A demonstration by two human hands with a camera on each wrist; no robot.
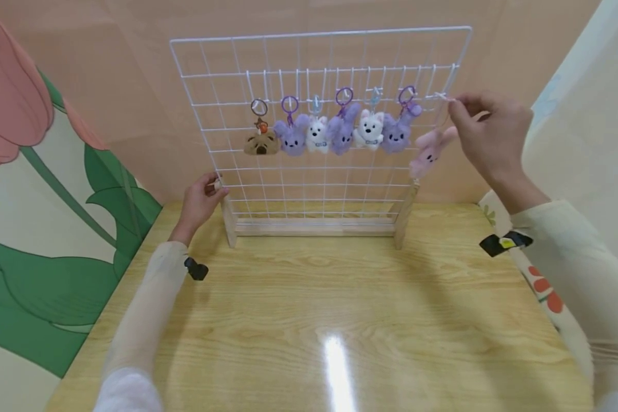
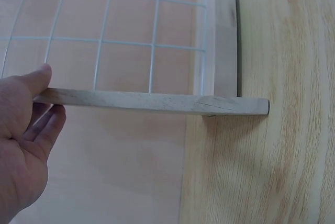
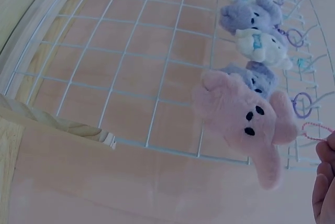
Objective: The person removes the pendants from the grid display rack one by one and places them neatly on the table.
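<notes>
My right hand (image 1: 494, 131) pinches the pink beaded loop (image 3: 316, 130) of a pink plush bunny keychain (image 1: 428, 153) beside the end of a white hook at the rack's upper right. The bunny hangs below the fingers, its long ears (image 3: 268, 167) showing in the right wrist view. At the rack's left side, my left hand (image 1: 201, 200) grips the top of the wooden upright (image 2: 152, 102) between thumb and fingers. A white wire grid rack (image 1: 309, 177) stands between the hands, with several plush keychains on its hooks: a brown bear (image 1: 261, 143), purple bunnies (image 1: 291, 137) and white dogs (image 1: 369, 130).
The rack's wooden base (image 1: 314, 228) stands on a wood-grain table (image 1: 288, 309) near the peach backdrop (image 1: 108, 74). The second upright (image 1: 405, 214) is on the right. A tulip-print cloth (image 1: 46, 240) lies along the left, and a pale flowered cloth (image 1: 548, 292) along the right edge.
</notes>
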